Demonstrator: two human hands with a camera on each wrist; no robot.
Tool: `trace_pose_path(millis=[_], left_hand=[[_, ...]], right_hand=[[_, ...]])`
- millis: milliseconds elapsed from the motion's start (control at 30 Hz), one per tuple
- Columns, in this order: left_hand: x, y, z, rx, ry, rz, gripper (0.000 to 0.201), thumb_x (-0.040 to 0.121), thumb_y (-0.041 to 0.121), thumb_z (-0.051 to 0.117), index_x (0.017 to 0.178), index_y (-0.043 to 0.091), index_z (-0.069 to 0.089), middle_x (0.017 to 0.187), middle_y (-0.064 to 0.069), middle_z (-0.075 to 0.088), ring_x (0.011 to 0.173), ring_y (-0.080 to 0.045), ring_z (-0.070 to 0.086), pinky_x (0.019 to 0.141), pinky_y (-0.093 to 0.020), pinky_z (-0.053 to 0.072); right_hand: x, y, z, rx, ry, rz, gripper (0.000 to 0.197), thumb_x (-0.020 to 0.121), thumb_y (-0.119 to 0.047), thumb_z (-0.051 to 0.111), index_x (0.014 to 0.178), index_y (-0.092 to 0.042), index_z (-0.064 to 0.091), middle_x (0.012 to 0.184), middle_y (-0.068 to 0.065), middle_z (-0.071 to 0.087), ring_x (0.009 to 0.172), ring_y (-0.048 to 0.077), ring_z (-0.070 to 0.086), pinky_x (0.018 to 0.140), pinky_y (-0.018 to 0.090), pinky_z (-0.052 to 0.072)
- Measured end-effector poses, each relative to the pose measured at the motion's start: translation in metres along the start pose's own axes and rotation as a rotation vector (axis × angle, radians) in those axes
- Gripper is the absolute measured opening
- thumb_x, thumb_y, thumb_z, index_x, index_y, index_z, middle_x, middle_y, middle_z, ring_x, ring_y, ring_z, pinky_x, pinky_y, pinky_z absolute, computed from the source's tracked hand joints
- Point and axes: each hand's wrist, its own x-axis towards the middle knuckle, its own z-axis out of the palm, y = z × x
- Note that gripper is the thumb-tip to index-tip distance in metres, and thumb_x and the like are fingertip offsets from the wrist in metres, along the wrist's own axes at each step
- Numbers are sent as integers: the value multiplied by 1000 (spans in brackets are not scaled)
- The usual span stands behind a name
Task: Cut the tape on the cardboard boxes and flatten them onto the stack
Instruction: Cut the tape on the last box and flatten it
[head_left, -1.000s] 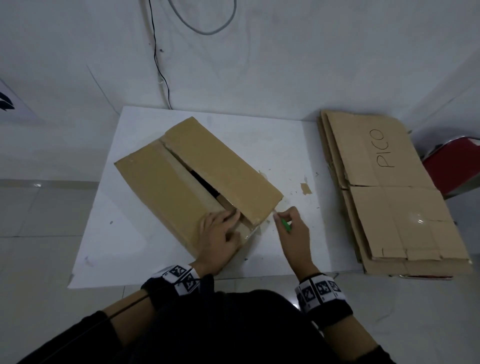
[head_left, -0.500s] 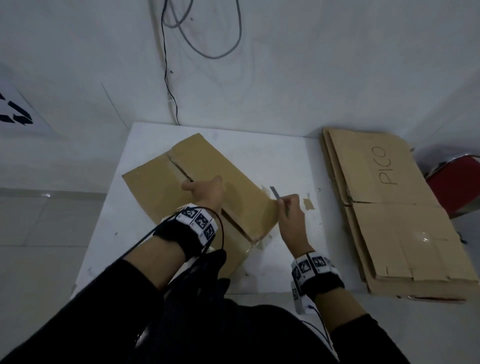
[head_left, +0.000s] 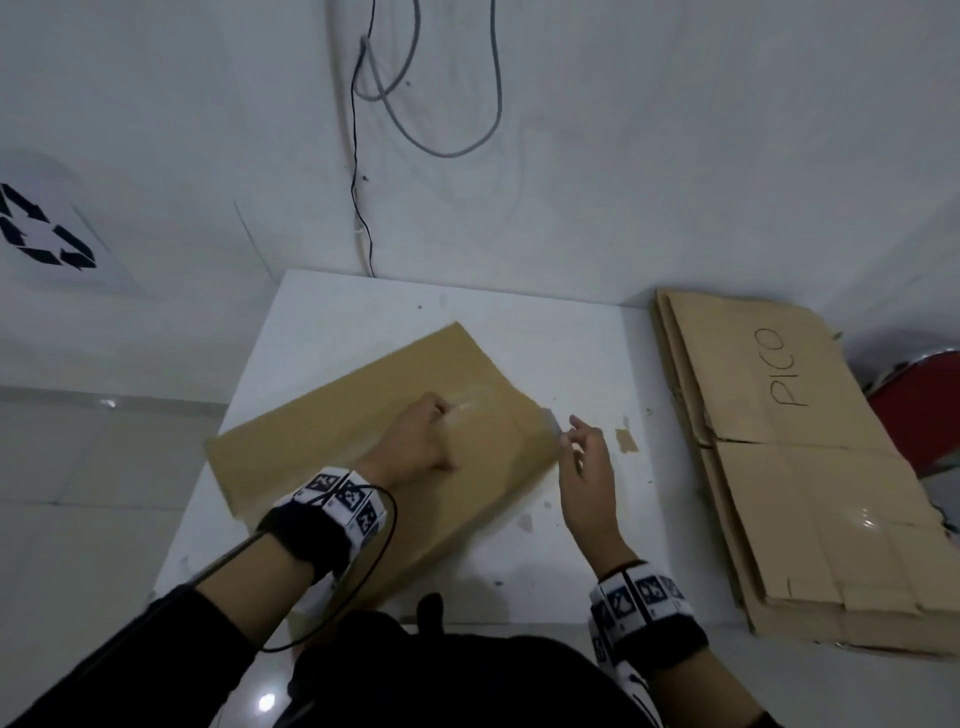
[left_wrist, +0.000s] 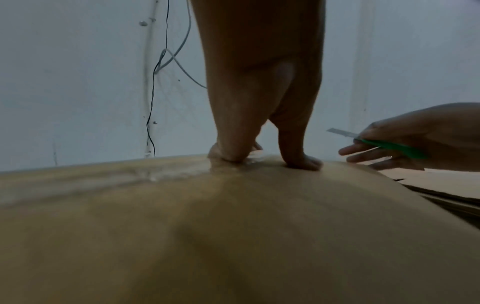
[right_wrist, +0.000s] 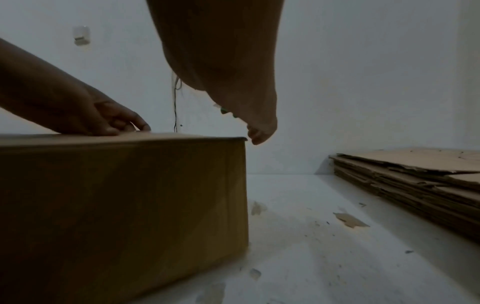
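Recycling sign (head_left: 44, 231): black arrows on the wall, far left.
Cables (head_left: 415, 104): a grey loop and a thin black wire hang on the wall behind the table.
Table (head_left: 571, 353): white top, set against the wall; marked with scuffs.
Box (head_left: 332, 436): brown cardboard, standing on the table at an angle to its edges, closed face up. A strip of clear tape (left_wrist: 145, 174) runs along this top face.
Left hand (head_left: 418, 441): rests on top of the box, fingers bent down, fingertips (left_wrist: 303, 162) pressing on the cardboard at the tape. It grips nothing.
Right hand (head_left: 584, 457): held at the right-hand corner of the box, just above its top edge. Thumb and forefinger pinch a green-handled knife (left_wrist: 389, 146); the remaining fingers are extended.
Blade (left_wrist: 341, 132): bare metal, points toward the left hand, above the box; no contact with the tape is visible.
Cardboard scrap (head_left: 626, 441): torn piece lying on the table, right of the box.
Stack (head_left: 810, 467): flattened boxes lying right of the table; top sheet marked "PICO".
Red object (head_left: 919, 410): partly visible at the far right; identity cannot be told.
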Motion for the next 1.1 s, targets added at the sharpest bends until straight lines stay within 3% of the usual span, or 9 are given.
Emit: trace_pose_path(millis=[67,133,233,300,433,667,767,933,1100], left_hand=[[-4,2,-1,129,-123,61,65,65,10,84,118,18,48,110,2,53,105,-20,51,79,-27,40],[-6,6,-4,279,-182,81,65,68,26,84,123,23,48,117,4,52,113,-18,49,90,-30,39],[-13,11,4,497,-154,87,83,64,68,74,130,26,46,122,4,50,116,-17,44,104,-39,30],[-20,13,18,562,-115,79,95,56,76,71,132,27,42,123,3,46,118,-19,41,104,-39,27],[-24,19,33,555,-90,40,97,57,65,77,136,30,35,125,0,38,118,-21,34,101,-39,25],[-27,21,38,516,-44,49,93,58,55,82,136,33,34,124,0,36,117,-22,33,95,-36,25],[-29,21,40,527,-38,60,93,59,54,82,136,33,34,125,0,35,116,-22,33,97,-37,26],[-30,18,41,525,-31,99,93,58,55,82,135,33,34,123,2,35,113,-19,33,89,-34,23],[-32,20,42,561,-49,130,91,59,55,81,134,33,34,124,5,35,113,-18,33,94,-36,26]], right_hand=[[8,1,-1,-12,-34,46,12,104,-24,45,100,-14,50,114,-9,58,98,6,56,84,27,45],[9,5,0,-25,-45,61,16,102,-28,50,95,-13,51,88,-5,62,76,7,57,70,31,48],[9,13,-4,3,-64,81,15,101,-28,53,91,-17,55,90,-2,69,83,11,67,69,28,57],[14,11,-9,-47,-107,63,12,101,-24,53,91,-18,57,91,-6,70,82,9,67,65,17,54],[39,0,-11,-272,-220,-112,7,98,-23,56,95,-25,62,84,-13,68,82,2,62,68,14,45],[71,-32,-7,-807,-506,-401,15,94,-19,56,92,-26,69,89,-9,71,86,14,61,84,35,39],[82,-31,-25,-857,-479,-289,22,90,-12,56,86,-29,68,81,-13,71,79,7,63,85,33,40],[79,-15,-35,-574,-475,-44,16,91,-18,60,82,-28,67,73,-12,70,72,8,58,64,25,42],[84,-9,-43,-558,-581,8,15,94,-22,62,83,-29,68,72,-13,71,85,22,65,76,40,52]])
